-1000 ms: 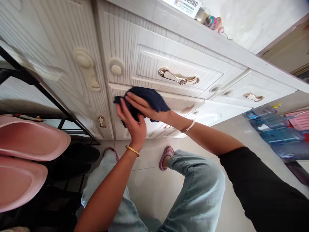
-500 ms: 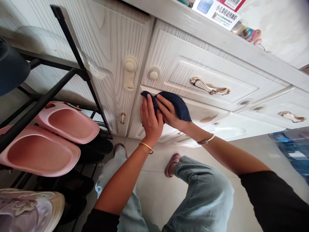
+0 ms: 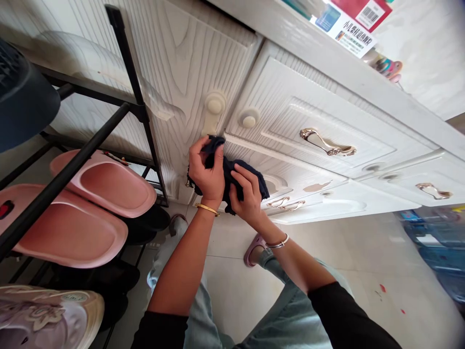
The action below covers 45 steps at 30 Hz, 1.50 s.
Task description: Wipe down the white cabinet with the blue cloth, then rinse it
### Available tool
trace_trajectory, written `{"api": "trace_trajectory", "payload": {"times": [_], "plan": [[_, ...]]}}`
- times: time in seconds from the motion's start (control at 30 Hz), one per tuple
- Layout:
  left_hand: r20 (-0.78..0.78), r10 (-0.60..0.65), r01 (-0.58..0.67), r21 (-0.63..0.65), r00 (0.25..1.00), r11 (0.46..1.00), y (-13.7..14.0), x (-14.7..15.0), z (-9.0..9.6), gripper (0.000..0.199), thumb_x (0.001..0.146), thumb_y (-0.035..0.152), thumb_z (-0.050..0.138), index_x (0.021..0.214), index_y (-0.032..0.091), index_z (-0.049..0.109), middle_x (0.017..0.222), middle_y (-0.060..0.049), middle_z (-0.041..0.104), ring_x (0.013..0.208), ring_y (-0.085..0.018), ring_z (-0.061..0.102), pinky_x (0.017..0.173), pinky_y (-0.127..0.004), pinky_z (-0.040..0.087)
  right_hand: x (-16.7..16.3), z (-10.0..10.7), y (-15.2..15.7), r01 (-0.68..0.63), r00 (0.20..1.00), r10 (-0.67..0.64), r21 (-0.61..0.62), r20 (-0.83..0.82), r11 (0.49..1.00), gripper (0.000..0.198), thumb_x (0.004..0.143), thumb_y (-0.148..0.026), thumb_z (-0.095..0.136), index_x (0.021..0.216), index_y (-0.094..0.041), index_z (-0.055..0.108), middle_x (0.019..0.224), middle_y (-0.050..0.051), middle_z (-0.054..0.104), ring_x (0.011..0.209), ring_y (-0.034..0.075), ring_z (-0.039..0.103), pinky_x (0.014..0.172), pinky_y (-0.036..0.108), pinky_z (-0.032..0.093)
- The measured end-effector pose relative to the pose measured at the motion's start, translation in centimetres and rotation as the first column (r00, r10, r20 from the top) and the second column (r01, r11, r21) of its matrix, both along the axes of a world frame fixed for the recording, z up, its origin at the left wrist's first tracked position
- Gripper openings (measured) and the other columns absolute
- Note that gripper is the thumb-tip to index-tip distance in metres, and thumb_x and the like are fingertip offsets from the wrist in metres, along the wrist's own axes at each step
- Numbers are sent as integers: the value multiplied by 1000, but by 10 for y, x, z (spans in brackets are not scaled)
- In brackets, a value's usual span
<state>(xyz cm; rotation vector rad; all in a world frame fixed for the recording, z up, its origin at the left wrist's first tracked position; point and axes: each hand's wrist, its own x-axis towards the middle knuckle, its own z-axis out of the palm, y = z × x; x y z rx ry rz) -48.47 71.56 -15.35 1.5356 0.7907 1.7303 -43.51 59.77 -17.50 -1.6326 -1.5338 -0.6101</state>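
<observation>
A dark blue cloth (image 3: pixel 228 182) is bunched between my two hands, close in front of the white wood-grain cabinet (image 3: pixel 181 63). My left hand (image 3: pixel 207 172) pinches the cloth's upper left end between thumb and fingers, just below the cream safety latch (image 3: pixel 214 107) on the door. My right hand (image 3: pixel 248 191) has its fingers curled over the cloth's right part, beside the lower drawer front. Behind the hands, part of that drawer front is hidden. Whether the cloth touches the cabinet here I cannot tell.
On the left stands a black shoe rack (image 3: pixel 98 135) with pink slippers (image 3: pixel 83 223) and a sneaker (image 3: pixel 51 315). An ornate handle (image 3: pixel 327 143) juts from the upper drawer. Boxes (image 3: pixel 356 29) lie on the cabinet top. Blue plastic containers (image 3: pixel 436 247) stand at the right.
Both hands have drawn the cloth back and to the left. My left hand has gone from lying flat on it to pinching its end; the cloth is more bunched. The view has shifted slightly.
</observation>
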Motion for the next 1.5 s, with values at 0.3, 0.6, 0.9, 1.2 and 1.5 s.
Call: {"api": "trace_trajectory", "payload": {"times": [0.3,0.6,0.9,1.2,1.5], "plan": [[-186,-88,116,141,979,983,17,1,3,51,110,48,31,117,21,74,129,-10,69,130,-20,63,120,-40,44,-9,10,-16,91,993,-90,7,-71,996,47,98,-15,52,143,-29,53,132,14,67,125,29,67,102,54,63],[-182,53,-24,160,982,987,29,5,6,40,107,45,44,106,20,75,108,-9,60,108,-19,64,102,-36,53,-4,2,-17,114,982,-113,-5,-153,994,43,97,-15,53,139,-26,55,117,13,69,110,27,69,94,48,63],[-284,-32,92,202,958,975,37,-2,25,25,103,32,51,91,21,69,92,-4,60,96,-20,65,99,-40,54,-23,4,-17,97,955,-114,-76,-274,992,31,98,-17,56,128,-25,60,109,10,68,103,24,68,90,42,62],[-334,-18,85,188,942,979,43,1,16,21,105,28,51,88,23,63,85,-2,57,99,-20,63,100,-43,52,-44,14,-19,52,928,-66,-47,-366,998,28,98,-17,56,124,-25,60,108,9,68,103,23,68,90,41,61],[-441,10,44,111,897,993,35,-8,-15,16,99,17,52,88,20,64,81,-3,61,91,-22,63,90,-37,48,-47,15,-38,44,902,-68,-66,-425,997,23,98,-15,56,118,-22,64,104,8,67,100,20,67,88,36,60]]}}
